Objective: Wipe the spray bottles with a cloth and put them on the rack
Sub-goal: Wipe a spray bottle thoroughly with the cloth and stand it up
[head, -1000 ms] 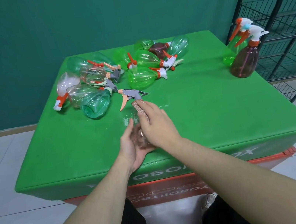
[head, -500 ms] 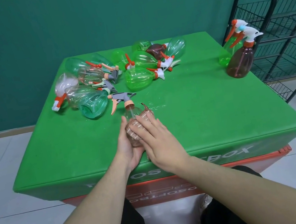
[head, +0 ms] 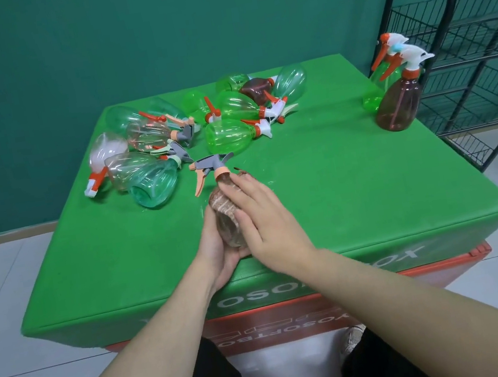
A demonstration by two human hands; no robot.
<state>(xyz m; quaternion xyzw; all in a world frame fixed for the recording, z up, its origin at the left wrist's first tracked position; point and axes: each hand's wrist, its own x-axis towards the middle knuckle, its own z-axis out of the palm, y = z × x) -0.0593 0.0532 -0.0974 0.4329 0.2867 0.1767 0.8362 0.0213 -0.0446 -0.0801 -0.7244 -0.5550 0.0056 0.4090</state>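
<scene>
A clear pinkish spray bottle (head: 231,235) with a grey and orange trigger head (head: 209,166) lies tilted above the near part of the green table (head: 340,193). My left hand (head: 215,254) cups its base from below. My right hand (head: 265,218) lies over its upper side, fingers curved round a brown striped cloth (head: 220,206) held against the bottle. A black wire rack (head: 469,81) stands to the right of the table.
Several green, clear and brown spray bottles (head: 226,136) lie in a heap at the table's far left and middle. A brown bottle (head: 397,106) and a green one (head: 372,98) stand upright at the far right edge, beside the rack.
The bottle has turned so its trigger head points away and left. My right hand slid with the cloth along the bottle's body towards the neck. My left hand kept hold of the base.
</scene>
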